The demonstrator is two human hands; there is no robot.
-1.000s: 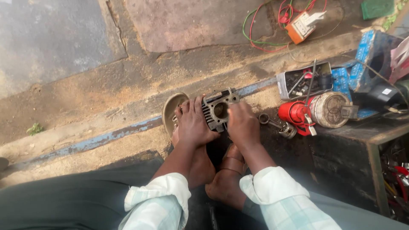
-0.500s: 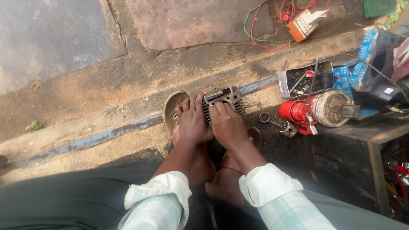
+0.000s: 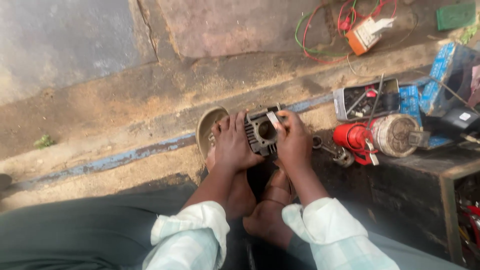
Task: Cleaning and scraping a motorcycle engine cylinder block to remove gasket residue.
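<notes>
both hands, left hand [image 3: 234, 145] and right hand [image 3: 295, 142], grip a finned engine cylinder [image 3: 262, 132].

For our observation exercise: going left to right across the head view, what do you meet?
Small green weed → sandal → left hand → finned engine cylinder → right hand → red-and-grey motor part → blue box.

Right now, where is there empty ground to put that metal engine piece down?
Both hands, left hand and right hand, hold the finned engine cylinder. Bare dirt lies left of the sandal, along the blue painted line. More bare concrete sits beyond it, up to the wall. The right is crowded: tin of tools, red motor part, tangled wires.
</notes>
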